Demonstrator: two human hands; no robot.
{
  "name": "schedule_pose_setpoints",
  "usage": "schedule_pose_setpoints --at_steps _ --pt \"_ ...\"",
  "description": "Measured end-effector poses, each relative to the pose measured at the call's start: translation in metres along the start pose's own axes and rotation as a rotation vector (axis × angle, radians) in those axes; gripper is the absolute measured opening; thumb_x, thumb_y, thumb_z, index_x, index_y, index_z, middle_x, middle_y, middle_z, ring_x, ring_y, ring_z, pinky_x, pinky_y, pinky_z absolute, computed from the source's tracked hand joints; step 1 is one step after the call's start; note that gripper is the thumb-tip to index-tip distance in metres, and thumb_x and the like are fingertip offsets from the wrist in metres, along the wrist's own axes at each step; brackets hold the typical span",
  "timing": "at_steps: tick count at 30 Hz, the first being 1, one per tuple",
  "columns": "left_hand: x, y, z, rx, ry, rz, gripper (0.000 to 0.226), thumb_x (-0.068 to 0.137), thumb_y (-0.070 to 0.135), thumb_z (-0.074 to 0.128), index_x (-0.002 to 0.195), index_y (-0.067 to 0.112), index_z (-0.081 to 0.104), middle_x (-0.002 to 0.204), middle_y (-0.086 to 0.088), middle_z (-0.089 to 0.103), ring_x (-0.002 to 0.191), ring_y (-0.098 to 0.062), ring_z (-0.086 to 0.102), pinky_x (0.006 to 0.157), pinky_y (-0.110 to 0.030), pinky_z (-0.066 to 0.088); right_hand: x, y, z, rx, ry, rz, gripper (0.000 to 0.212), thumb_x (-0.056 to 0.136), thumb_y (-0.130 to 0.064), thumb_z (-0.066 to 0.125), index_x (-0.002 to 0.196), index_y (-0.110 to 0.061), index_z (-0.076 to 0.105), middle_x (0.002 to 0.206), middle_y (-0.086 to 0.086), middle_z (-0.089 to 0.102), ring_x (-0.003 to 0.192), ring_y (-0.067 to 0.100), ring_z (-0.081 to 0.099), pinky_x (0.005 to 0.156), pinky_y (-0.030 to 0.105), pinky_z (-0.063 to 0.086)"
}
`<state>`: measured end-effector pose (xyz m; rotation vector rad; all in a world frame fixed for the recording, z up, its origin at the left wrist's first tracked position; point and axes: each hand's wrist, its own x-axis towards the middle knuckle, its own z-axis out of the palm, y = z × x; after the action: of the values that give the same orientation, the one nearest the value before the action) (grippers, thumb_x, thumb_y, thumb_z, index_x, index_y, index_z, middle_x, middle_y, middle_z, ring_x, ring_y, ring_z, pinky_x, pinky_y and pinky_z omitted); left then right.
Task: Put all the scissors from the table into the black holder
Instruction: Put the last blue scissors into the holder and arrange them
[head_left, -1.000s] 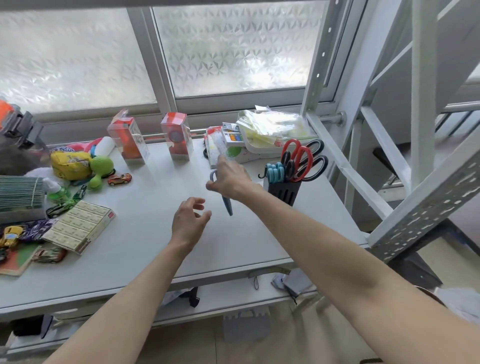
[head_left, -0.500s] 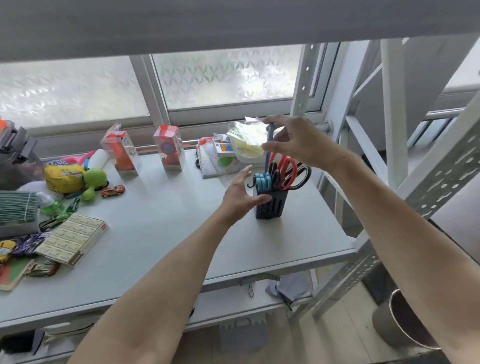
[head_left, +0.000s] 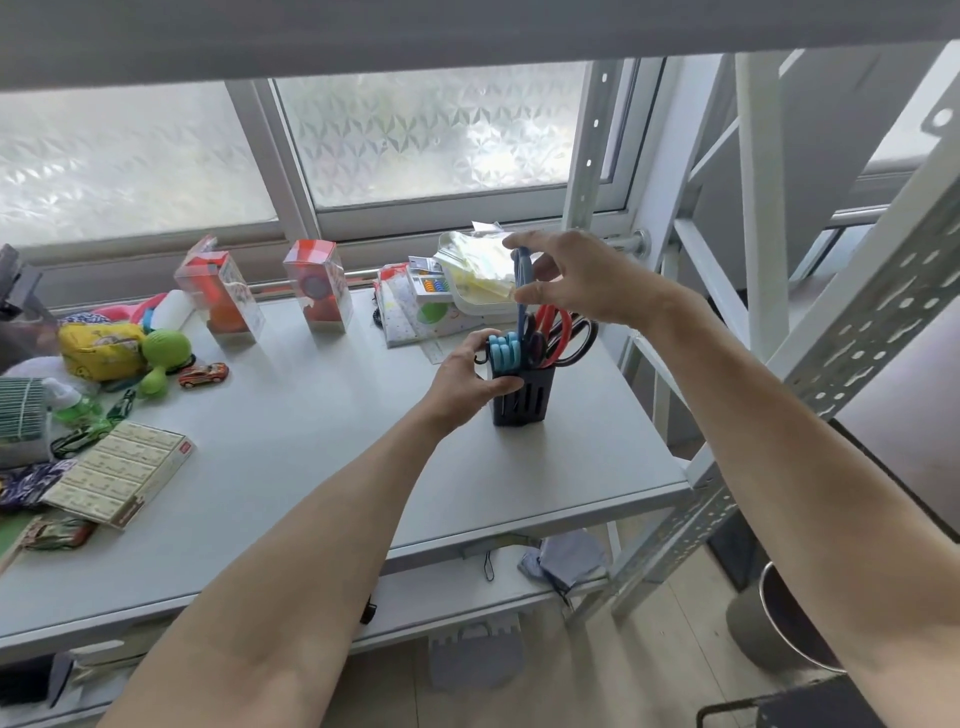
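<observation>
The black holder (head_left: 524, 400) stands on the right part of the grey table (head_left: 291, 441). Light-blue-handled scissors (head_left: 505, 351), red-handled scissors (head_left: 551, 332) and black-handled scissors (head_left: 581, 340) stick out of its top. My left hand (head_left: 470, 379) grips the holder's left side. My right hand (head_left: 571, 278) is directly above the holder and pinches the handles of a pair of dark blue scissors (head_left: 521, 291), which hang upright with the blades pointing down into the holder's top.
Two clear gift boxes (head_left: 317, 286), a white tray with plastic bags (head_left: 480, 275), a ruler (head_left: 434, 353), toys (head_left: 156, 353) and a flat carton (head_left: 117, 473) lie on the table's back and left. A perforated metal rack post (head_left: 810, 395) rises at the right. A bin (head_left: 779, 629) stands on the floor.
My right hand carried the blue scissors from mid-table up over the holder and turned them point-down. My left hand moved right and closed on the holder's side.
</observation>
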<state>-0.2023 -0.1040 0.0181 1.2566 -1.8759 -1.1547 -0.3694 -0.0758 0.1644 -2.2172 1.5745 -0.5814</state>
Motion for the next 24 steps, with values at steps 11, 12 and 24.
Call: schedule_pose_setpoints --at_steps 11,12,24 --pt "0.000 0.000 0.001 0.032 0.010 -0.009 0.070 0.075 0.025 0.080 0.136 0.028 0.046 0.117 0.006 0.054 0.093 -0.023 0.055 0.093 -0.051 0.052 -0.012 0.017 -0.005 0.202 -0.001 0.029 0.062 0.082 -0.019 0.075 0.138 -0.014 0.048 0.123 0.012 0.064 0.108 0.019 0.066 0.097 0.033 0.053" --pt "0.001 0.000 0.000 0.032 0.010 -0.008 0.070 0.075 0.025 0.080 0.136 0.028 0.046 0.117 0.006 0.054 0.093 -0.023 0.055 0.093 -0.051 0.052 -0.012 0.017 -0.006 0.200 0.003 0.026 0.062 0.082 -0.020 0.075 0.138 -0.014 0.048 0.120 0.013 0.065 0.106 0.019 0.067 0.096 0.032 0.053" --pt "0.001 0.000 0.000 0.024 0.005 0.001 0.069 0.075 0.024 0.081 0.136 0.026 0.048 0.119 0.003 0.055 0.093 -0.021 0.053 0.095 -0.050 0.050 -0.009 0.011 -0.013 0.039 -0.049 -0.012 0.061 0.083 -0.020 0.075 0.138 -0.011 0.049 0.110 -0.001 0.063 0.103 0.018 0.066 0.094 0.031 0.053"
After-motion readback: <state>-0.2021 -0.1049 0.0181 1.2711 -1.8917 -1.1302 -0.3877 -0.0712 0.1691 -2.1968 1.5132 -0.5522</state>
